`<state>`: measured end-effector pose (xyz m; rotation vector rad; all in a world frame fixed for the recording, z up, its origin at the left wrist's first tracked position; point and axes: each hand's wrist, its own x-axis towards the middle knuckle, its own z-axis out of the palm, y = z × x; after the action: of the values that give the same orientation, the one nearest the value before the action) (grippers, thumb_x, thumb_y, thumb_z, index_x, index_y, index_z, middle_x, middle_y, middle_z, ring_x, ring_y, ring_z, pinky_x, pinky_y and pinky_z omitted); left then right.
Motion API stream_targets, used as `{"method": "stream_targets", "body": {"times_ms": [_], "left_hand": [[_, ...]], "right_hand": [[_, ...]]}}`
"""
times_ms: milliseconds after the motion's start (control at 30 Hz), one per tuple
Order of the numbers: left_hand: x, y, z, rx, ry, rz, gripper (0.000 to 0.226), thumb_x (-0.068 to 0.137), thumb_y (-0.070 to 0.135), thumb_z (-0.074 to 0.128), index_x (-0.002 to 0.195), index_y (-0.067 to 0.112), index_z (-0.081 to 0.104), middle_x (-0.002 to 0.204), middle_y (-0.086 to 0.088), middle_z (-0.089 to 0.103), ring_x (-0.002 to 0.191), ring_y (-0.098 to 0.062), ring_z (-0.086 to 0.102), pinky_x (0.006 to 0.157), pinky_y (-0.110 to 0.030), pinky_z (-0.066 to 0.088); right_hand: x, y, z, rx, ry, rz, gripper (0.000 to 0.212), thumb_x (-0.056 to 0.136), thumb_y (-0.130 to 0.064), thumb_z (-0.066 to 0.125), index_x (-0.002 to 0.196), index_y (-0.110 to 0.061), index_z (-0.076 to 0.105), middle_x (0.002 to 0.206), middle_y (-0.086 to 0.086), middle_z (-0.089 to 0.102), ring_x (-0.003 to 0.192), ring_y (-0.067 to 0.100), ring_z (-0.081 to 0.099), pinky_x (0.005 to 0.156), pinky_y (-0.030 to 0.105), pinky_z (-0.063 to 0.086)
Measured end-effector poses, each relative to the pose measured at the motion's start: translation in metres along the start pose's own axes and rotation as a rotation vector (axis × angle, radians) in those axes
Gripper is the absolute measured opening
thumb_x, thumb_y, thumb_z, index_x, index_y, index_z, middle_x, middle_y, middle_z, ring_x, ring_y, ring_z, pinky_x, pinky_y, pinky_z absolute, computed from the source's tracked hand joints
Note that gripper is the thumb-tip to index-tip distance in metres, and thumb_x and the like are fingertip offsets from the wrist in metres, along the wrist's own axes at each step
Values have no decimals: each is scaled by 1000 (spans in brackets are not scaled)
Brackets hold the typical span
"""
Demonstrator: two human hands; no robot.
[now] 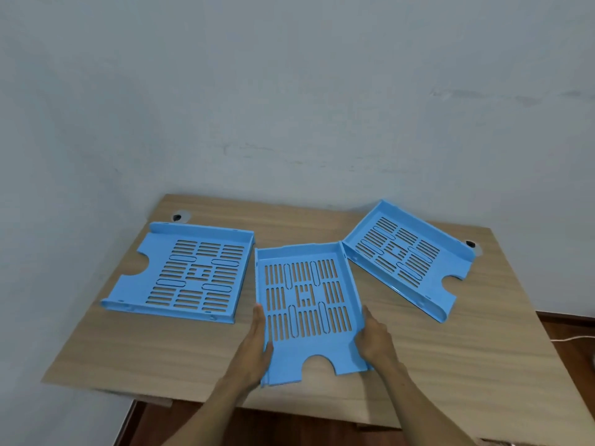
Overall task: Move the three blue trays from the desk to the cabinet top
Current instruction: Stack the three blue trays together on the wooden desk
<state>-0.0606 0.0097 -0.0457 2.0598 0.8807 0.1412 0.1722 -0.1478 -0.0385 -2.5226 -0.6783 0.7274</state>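
Observation:
Three slotted light-blue trays lie on a wooden desk (161,349). The middle tray (306,304) points its notched end toward me. My left hand (256,346) presses against its left wall and my right hand (375,339) against its right wall, gripping it from both sides. The left tray (183,272) lies flat with its notch facing left. The right tray (402,255) sits angled, notch toward the right, its near corner touching the middle tray. No cabinet is in view.
A pale wall stands right behind the desk. Two cable grommets (178,216) (470,244) sit near the desk's back corners. Dark wooden floor (566,329) shows to the right and below, with a white cable on it.

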Motion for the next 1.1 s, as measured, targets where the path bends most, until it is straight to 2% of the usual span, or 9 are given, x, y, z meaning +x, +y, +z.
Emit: {"method": "stream_targets", "body": {"times_ms": [100, 167, 267, 467, 667, 767, 833, 933, 1100], "left_hand": [[-8, -5, 3, -146, 1, -72, 78, 103, 13, 38, 151, 40, -17, 152, 17, 33, 117, 14, 51, 93, -1, 41], [-2, -14, 1, -153, 2, -97, 79, 102, 13, 37, 150, 45, -16, 150, 9, 43, 121, -1, 57, 99, -19, 50], [10, -25, -5, -94, -13, -54, 83, 100, 8, 39, 150, 45, -16, 158, 1, 32, 136, -13, 45, 114, -40, 41], [30, -30, -18, -59, -54, -36, 81, 99, 2, 41, 153, 41, -6, 164, 5, 14, 148, -14, 23, 122, -44, 24], [37, -35, -30, 39, -67, 41, 64, 103, 20, 39, 157, 23, 5, 165, 6, 7, 152, -12, 5, 125, -41, 13], [35, -36, -41, 34, -70, 39, 54, 101, 34, 37, 152, 36, 21, 159, 9, 30, 146, -10, 28, 119, -43, 31], [28, -29, -53, 30, -54, 38, 37, 101, 30, 41, 136, 40, 46, 136, 14, 58, 124, 1, 54, 102, -27, 50], [18, -14, -75, 63, 5, 34, 24, 99, 26, 42, 111, 37, 59, 115, 11, 67, 103, -2, 63, 82, -17, 49], [-3, -10, -122, 170, 91, -14, 46, 100, 31, 47, 145, 19, 44, 151, -1, 44, 139, -20, 40, 115, -36, 33]], "right_hand": [[-7, -3, 6, 30, 17, 31, 61, 90, -5, 40, 146, -28, 32, 91, 1, 67, 72, 16, 64, 67, 32, 58], [-12, -5, 10, 50, 22, 52, 60, 91, -6, 40, 146, -28, 32, 88, 0, 66, 71, 16, 65, 65, 33, 58], [-22, -6, 17, 51, 42, 41, 58, 93, -7, 40, 146, -29, 29, 84, -2, 64, 68, 15, 65, 58, 32, 58], [-18, -6, 20, 82, 31, 75, 59, 96, -9, 38, 150, -27, 24, 90, -1, 63, 72, 13, 63, 53, 23, 50], [-20, -14, 15, 242, 33, 56, 44, 95, -9, 39, 134, -29, 44, 111, 2, 67, 92, 18, 65, 84, 36, 56], [-24, -18, 10, 261, 83, 24, 39, 93, -16, 44, 130, -30, 47, 113, 2, 66, 97, 19, 64, 89, 41, 56], [-26, -27, 6, 259, 114, -22, 38, 91, -22, 44, 127, -35, 47, 112, 1, 64, 97, 18, 63, 86, 46, 58], [-38, -59, -8, 265, 153, -107, 36, 93, -21, 45, 126, -35, 50, 115, 1, 60, 101, 17, 60, 90, 45, 55], [-49, -100, -14, 213, 102, -171, 51, 97, -22, 46, 147, -22, 37, 147, 6, 46, 131, 26, 46, 109, 43, 40]]}}
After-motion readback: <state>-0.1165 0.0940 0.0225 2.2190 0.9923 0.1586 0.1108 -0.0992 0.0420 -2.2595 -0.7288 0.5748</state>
